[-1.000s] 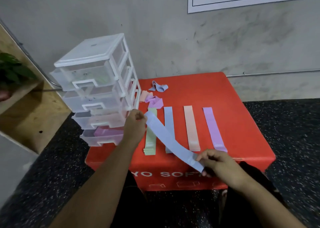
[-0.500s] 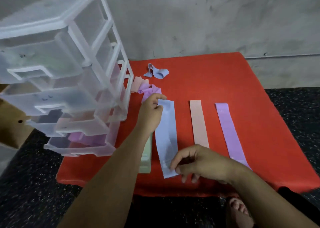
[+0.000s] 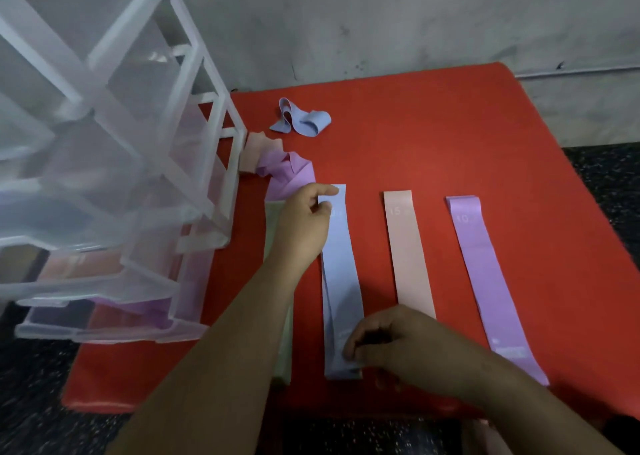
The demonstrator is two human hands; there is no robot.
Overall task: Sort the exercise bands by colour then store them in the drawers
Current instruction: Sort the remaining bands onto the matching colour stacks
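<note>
A blue band point(image 3: 341, 274) lies flat on the red box point(image 3: 433, 136), on top of another blue band. My left hand point(image 3: 304, 222) pinches its far end; my right hand point(image 3: 391, 347) pinches its near end. Left of it a green band point(image 3: 273, 219) shows, mostly hidden under my left arm. To the right lie a peach band point(image 3: 408, 257) and a purple band point(image 3: 485, 281), both flat. A crumpled blue band point(image 3: 301, 122) sits farther back. Crumpled peach and purple bands point(image 3: 277, 167) rest beside the clear drawer unit point(image 3: 104, 143).
The drawer unit stands on the box's left side, its lowest drawer point(image 3: 104, 319) pulled out with purple bands inside. A grey wall point(image 3: 381, 22) rises behind. Dark speckled floor point(image 3: 606, 177) surrounds the box.
The blue band went from hanging slanted between my hands to lying flat on the blue pile. The camera moved closer and lower; both hands still pinch its ends.
</note>
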